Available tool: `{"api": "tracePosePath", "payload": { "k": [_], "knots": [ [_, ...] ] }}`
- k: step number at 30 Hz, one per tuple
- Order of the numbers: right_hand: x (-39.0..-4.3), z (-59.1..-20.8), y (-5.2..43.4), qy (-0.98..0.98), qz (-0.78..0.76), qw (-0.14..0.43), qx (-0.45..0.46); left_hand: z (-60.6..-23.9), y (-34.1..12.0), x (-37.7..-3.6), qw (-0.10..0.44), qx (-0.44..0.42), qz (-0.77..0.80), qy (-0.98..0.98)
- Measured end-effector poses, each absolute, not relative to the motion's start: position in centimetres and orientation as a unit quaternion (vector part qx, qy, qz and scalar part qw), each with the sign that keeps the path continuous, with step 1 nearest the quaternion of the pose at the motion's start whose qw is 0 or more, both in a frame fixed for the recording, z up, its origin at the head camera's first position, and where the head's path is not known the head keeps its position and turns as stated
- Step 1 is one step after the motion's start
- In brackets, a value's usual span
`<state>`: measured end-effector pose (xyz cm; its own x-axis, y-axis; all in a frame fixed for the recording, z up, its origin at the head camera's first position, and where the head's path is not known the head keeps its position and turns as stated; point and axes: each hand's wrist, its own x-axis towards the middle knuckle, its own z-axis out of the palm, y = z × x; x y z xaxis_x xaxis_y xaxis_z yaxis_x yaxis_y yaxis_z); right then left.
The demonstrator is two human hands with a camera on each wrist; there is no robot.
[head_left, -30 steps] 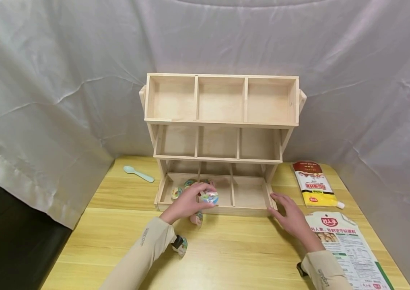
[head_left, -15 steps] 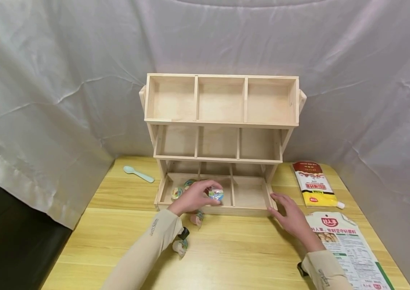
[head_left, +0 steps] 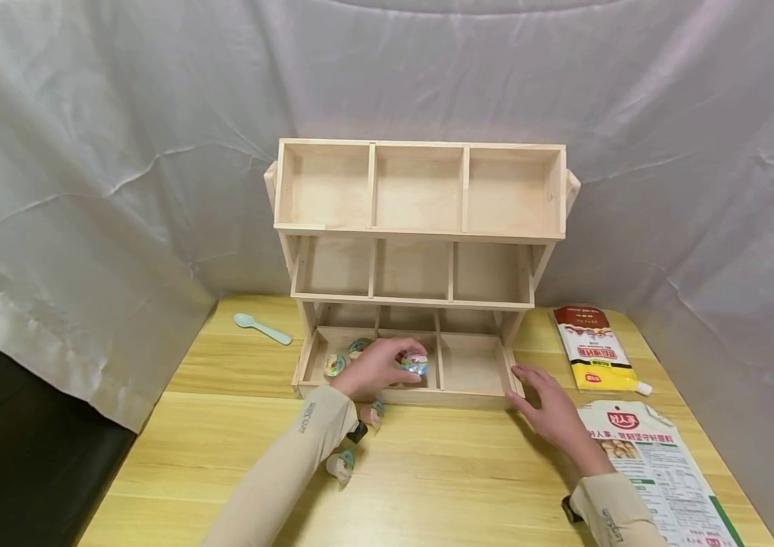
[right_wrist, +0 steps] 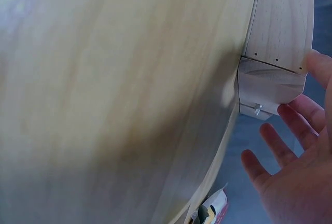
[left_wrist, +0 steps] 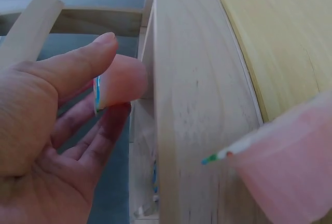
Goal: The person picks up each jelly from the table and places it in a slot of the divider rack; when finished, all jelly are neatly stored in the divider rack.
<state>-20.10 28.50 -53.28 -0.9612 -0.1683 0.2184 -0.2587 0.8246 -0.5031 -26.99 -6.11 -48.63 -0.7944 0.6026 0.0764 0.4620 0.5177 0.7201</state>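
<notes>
One wooden table [head_left: 222, 425], white drapes [head_left: 86, 152]

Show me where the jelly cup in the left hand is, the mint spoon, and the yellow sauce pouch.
jelly cup [head_left: 416, 365], head view, on its colourful foil lid.
spoon [head_left: 261, 328], head view, on the middle of its handle.
sauce pouch [head_left: 594, 351], head view, on the yellow middle of its front.

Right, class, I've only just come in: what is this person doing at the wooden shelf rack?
A person is handling small jelly cups at a three-tier wooden rack on a table. The left hand pinches one jelly cup over the bottom tier's middle compartment. Two cups lie in the bottom left compartment, and two loose cups sit on the table in front. The right hand rests open by the rack's bottom right corner.
</notes>
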Motion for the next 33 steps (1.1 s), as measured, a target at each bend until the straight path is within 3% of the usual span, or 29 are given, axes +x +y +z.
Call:
{"api": "tracePosePath", "payload": {
  "k": [33],
  "knots": [
    [-20.3,-53.6,28.6,-0.953,0.273,0.074,0.11,-50.6,-4.3,-28.7,0.092,0.362,0.265,0.889]
  ]
}}
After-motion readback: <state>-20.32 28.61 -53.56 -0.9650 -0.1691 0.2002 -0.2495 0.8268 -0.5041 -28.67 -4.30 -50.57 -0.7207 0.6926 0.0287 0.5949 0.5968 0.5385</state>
